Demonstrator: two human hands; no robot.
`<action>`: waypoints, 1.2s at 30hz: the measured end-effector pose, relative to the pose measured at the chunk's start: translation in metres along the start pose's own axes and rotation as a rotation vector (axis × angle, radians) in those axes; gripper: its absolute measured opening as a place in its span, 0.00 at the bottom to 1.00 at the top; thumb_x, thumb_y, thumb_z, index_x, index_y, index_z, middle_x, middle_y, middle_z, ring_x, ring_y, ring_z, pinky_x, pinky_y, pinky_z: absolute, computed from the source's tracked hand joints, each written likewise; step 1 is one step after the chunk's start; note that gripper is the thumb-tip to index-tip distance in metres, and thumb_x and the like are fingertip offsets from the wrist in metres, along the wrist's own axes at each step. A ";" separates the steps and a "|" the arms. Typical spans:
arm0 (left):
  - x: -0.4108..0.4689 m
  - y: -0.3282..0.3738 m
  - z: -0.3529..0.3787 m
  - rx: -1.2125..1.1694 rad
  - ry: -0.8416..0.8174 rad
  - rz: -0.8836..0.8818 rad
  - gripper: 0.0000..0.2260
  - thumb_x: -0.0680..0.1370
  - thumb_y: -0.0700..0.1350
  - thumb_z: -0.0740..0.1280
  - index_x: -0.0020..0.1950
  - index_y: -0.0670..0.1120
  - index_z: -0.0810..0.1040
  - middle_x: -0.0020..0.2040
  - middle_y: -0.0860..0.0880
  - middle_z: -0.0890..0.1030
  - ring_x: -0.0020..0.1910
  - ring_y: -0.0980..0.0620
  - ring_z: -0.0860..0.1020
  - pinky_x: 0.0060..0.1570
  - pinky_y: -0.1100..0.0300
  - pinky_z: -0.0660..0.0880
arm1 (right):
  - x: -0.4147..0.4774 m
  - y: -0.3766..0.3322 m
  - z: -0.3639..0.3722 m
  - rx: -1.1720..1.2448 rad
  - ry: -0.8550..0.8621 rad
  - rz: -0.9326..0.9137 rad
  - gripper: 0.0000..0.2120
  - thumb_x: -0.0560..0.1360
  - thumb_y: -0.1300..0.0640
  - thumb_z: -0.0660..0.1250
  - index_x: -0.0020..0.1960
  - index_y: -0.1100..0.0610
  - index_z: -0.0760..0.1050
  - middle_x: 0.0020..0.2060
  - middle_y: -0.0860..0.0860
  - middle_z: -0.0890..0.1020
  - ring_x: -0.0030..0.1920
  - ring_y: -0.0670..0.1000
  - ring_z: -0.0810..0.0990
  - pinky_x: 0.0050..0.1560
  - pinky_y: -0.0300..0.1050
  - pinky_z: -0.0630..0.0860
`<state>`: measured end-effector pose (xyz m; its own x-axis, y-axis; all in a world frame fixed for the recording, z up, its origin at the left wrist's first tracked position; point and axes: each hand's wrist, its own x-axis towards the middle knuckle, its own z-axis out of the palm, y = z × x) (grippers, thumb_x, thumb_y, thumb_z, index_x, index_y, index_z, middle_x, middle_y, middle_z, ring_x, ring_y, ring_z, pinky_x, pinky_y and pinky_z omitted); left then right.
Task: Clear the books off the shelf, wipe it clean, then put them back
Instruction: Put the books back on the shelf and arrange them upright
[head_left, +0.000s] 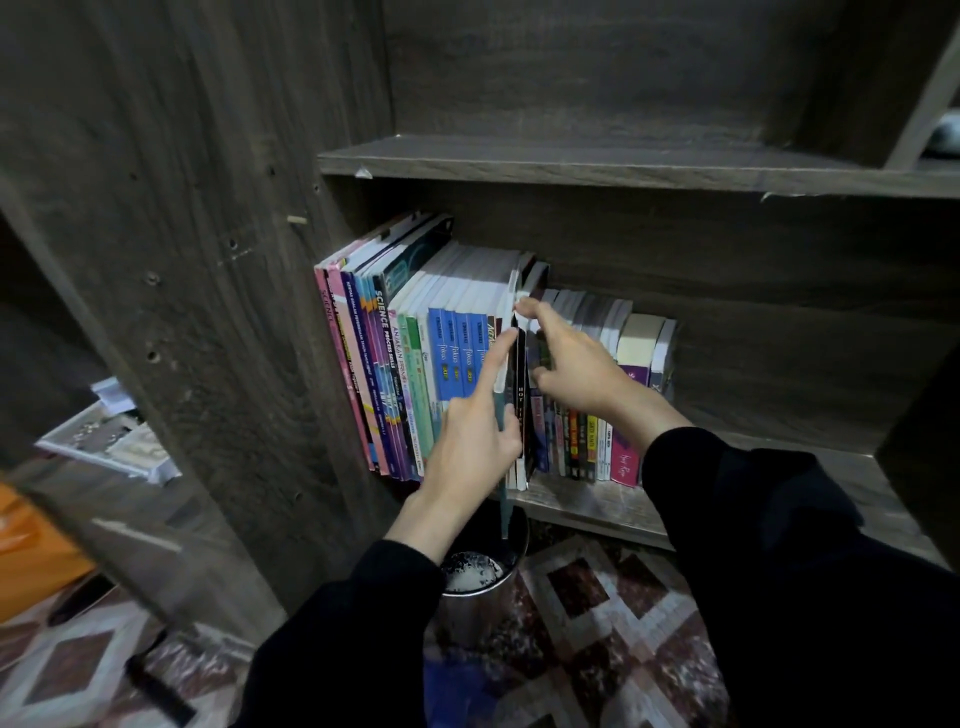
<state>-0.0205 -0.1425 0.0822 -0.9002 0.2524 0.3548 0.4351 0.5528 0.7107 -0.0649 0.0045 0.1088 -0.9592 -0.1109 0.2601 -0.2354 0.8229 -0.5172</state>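
1. Books (447, 353) upright in a packed row on the lower shelf (582, 501): tall workbooks to the left, short paperbacks (587, 441) to the right, bare board beyond them.
2. Slim dark book (521, 384) at the join of tall and short, standing slightly proud of its neighbours. Thin teal edge (503, 512) held alongside, reaching down past the shelf's front lip.
3. Left grip (472, 441) curled round the lower spine of the slim dark book, index laid straight up along it.
4. Right grip (576, 364) spread, fingers nearly straight, tips on the book's top corner, thumb against the paperbacks.
5. Likely step: drawing this volume out of the row, or seating it back in. Cannot tell which from the pose.
6. Either way, keep the book vertical. Carry the weight low with the left, steer the top with the right, and travel straight along the shelf's depth. No twisting, since a thin cover probably buckles.
7. Brace the paperbacks with the right thumb. Unsupported at their far end, so apt to lean into any gap.
8. Metal can (483, 597) on the patterned rug (597, 597) just below the shelf lip. Worth minding in case of a slip.
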 end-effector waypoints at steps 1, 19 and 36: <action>-0.002 0.002 -0.003 -0.021 -0.004 -0.001 0.35 0.79 0.37 0.62 0.76 0.61 0.49 0.26 0.49 0.70 0.21 0.54 0.68 0.26 0.51 0.74 | 0.000 -0.001 -0.001 -0.006 -0.002 0.001 0.34 0.73 0.67 0.63 0.73 0.47 0.55 0.69 0.50 0.70 0.59 0.54 0.76 0.56 0.53 0.76; -0.018 0.048 -0.162 0.114 -0.081 -0.052 0.24 0.72 0.34 0.66 0.62 0.57 0.71 0.49 0.52 0.81 0.41 0.60 0.79 0.27 0.68 0.76 | 0.024 -0.038 -0.003 -0.156 0.087 -0.072 0.40 0.69 0.68 0.62 0.77 0.48 0.52 0.75 0.51 0.61 0.76 0.55 0.52 0.74 0.57 0.53; -0.011 0.058 -0.173 0.167 0.086 -0.018 0.24 0.72 0.36 0.67 0.64 0.55 0.71 0.46 0.56 0.80 0.46 0.58 0.79 0.40 0.59 0.78 | 0.019 -0.034 0.017 -0.328 0.090 -0.269 0.31 0.72 0.60 0.64 0.73 0.50 0.60 0.71 0.46 0.66 0.72 0.48 0.60 0.75 0.51 0.45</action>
<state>0.0178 -0.2510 0.2247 -0.9001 0.1765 0.3983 0.4035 0.6823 0.6096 -0.0778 -0.0347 0.1173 -0.8494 -0.3083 0.4283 -0.3990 0.9064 -0.1388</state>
